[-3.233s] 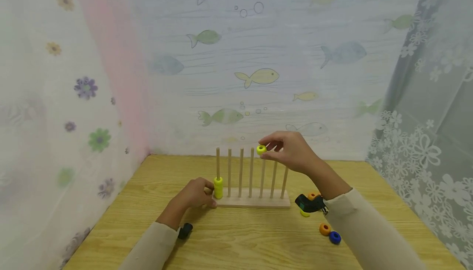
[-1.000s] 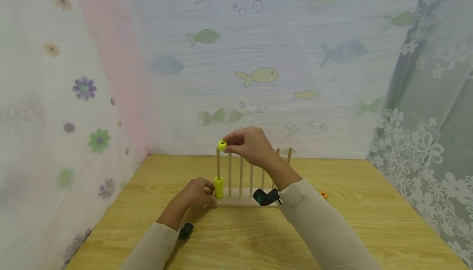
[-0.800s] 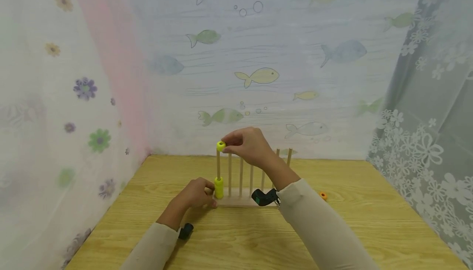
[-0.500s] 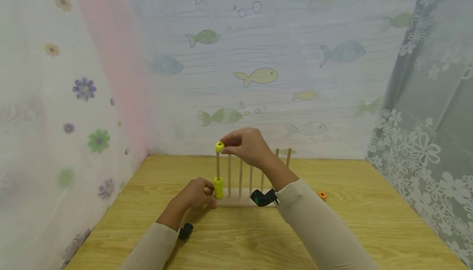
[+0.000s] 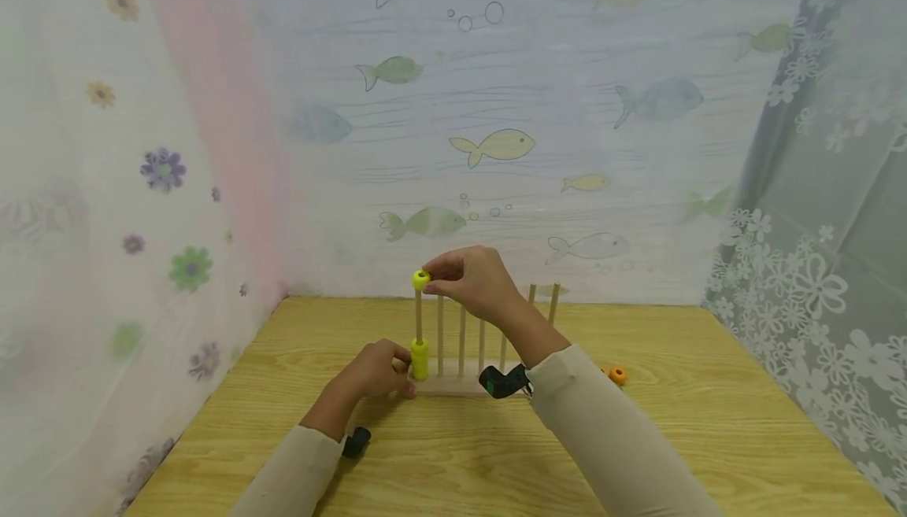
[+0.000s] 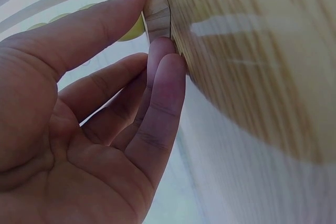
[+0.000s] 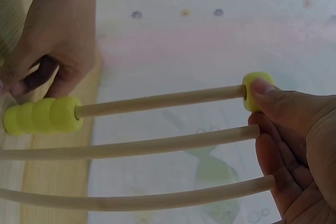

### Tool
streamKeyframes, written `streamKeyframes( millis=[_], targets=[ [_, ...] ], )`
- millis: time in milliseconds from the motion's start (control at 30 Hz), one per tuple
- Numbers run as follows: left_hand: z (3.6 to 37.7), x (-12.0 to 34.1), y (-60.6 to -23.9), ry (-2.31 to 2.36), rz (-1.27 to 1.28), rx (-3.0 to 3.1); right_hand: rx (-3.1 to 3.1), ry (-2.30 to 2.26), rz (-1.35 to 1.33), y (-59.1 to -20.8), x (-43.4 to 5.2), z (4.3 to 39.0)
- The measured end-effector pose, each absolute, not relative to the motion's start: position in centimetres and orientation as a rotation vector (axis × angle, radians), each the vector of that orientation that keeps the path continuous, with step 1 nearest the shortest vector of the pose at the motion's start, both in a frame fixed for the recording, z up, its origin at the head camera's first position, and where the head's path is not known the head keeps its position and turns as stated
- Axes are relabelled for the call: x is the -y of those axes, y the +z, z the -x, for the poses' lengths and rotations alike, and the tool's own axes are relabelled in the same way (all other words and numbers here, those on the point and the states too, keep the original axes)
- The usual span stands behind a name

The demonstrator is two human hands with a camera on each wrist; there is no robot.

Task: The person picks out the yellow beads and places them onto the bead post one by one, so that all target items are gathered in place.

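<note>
My right hand point(image 5: 482, 281) pinches a yellow bead point(image 5: 421, 280) between thumb and fingers. That bead sits at the tip of the leftmost peg, and the right wrist view shows the peg's end in its hole. Lower on the same peg, several yellow beads point(image 7: 44, 115) are stacked against the wooden base point(image 5: 453, 385) of the peg rack. At the base's left end, my left hand point(image 5: 375, 371) holds the wood, thumb on one edge and fingertips point(image 6: 169, 72) on the other, as seen in the left wrist view. Bare pegs point(image 7: 178, 200) stand to the right.
Orange beads point(image 5: 618, 376) lie on the wood-grained table point(image 5: 453, 462) to the right, partly hidden by the right sleeve point(image 5: 602, 430). Dark wrist cameras point(image 5: 505, 382) stick out at both wrists. A fish-print curtain point(image 5: 496, 108) hangs behind the table.
My right hand has carried the yellow bead leftward from over the right-hand pegs to the leftmost peg's tip, shifting only slightly in the last second. The left hand has stayed at the base.
</note>
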State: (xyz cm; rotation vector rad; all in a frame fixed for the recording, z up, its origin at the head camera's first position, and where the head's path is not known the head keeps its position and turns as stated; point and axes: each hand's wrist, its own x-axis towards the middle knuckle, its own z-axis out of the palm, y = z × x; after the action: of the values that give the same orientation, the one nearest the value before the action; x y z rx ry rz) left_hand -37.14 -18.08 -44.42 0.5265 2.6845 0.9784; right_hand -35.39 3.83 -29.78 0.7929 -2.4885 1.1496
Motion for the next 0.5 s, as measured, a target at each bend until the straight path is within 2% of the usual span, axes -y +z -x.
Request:
streamKeyframes(
  millis=[500],
  targets=[
    [37.04,18.01,-44.34,0.988,-0.532,-2.683,2.473,1.159,-0.776,-30.1,-3.77,35.49]
  ],
)
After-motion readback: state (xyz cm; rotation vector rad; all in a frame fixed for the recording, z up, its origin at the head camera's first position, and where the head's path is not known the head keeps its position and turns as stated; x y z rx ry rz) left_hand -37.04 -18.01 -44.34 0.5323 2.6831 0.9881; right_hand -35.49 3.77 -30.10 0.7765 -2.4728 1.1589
